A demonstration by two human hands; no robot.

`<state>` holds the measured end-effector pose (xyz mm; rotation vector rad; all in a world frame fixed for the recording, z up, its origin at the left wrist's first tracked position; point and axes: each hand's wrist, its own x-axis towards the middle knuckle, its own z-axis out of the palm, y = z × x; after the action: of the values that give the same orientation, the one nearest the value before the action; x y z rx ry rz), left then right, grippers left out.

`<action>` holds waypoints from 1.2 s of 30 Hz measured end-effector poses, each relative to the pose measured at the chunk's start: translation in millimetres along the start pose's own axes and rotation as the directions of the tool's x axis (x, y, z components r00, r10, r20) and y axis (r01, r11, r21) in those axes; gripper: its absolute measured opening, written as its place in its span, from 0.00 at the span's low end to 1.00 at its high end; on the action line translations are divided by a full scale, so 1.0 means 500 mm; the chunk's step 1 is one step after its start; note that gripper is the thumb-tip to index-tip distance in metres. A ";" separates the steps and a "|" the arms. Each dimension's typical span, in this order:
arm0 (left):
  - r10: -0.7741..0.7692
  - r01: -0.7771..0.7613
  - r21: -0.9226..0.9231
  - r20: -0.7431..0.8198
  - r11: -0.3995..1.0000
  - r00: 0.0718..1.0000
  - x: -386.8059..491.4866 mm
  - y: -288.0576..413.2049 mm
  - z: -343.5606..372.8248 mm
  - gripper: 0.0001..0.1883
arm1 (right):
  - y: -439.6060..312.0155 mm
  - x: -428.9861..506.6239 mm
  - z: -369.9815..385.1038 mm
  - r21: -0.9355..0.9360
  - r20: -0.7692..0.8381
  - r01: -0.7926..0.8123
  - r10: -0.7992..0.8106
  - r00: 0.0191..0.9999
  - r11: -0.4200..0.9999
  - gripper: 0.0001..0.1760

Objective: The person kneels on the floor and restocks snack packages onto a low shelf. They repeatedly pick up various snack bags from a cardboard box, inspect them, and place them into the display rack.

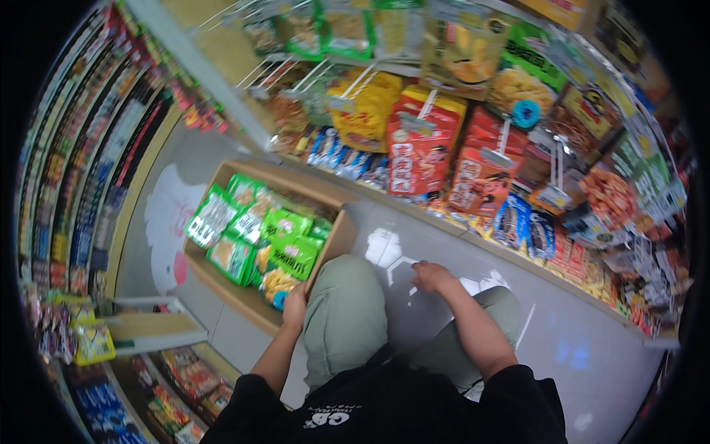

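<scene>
An open cardboard box (338, 252) stands on the floor at my left knee. In it lie several green snack bags (230, 258), some with clear windows. My left hand (295, 307) grips the box's near rim, its fingers partly hidden. Right beside that hand is a green and yellow snack bag (291, 258) with a round blue badge. My right hand (432, 276) hangs over the floor between my knees, fingers loosely bent and nothing visible in them. Ahead of me, red snack bags (421, 150) hang on the rack's hooks.
The rack's bottom ledge (438, 219) runs diagonally past the box. A yellow snack bag (363, 111) hangs above small blue packets (346, 155). Packed shelves (83, 166) stand at far left, with a lower display (188, 377) behind. Grey tiles (554, 344) extend to my right.
</scene>
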<state>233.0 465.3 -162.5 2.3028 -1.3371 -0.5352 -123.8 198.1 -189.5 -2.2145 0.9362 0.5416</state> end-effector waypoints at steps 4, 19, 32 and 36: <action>-0.055 0.054 -0.028 -0.012 0.998 0.998 -0.001 0.014 -0.011 0.16 | 0.008 0.001 0.000 0.014 0.000 0.034 -0.034 0.999 0.999 0.30; -0.358 0.270 -0.300 -0.296 0.915 0.886 0.107 -0.314 -0.016 0.30 | 0.032 -0.032 0.014 -0.005 0.001 -0.010 0.010 1.000 1.000 0.30; -0.381 0.356 -0.310 -0.023 0.882 0.924 0.205 -0.486 -0.009 0.24 | 0.040 -0.062 0.025 0.026 0.000 -0.050 0.050 0.999 0.998 0.30; -0.425 0.399 -0.363 0.012 0.842 0.905 0.198 -0.487 0.001 0.22 | 0.036 -0.054 0.023 0.031 -0.041 -0.010 0.011 0.999 0.999 0.30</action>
<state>453.0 487.1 -305.0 2.2677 -0.6312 -0.7563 -156.3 209.8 -188.8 -2.2016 0.9715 0.4845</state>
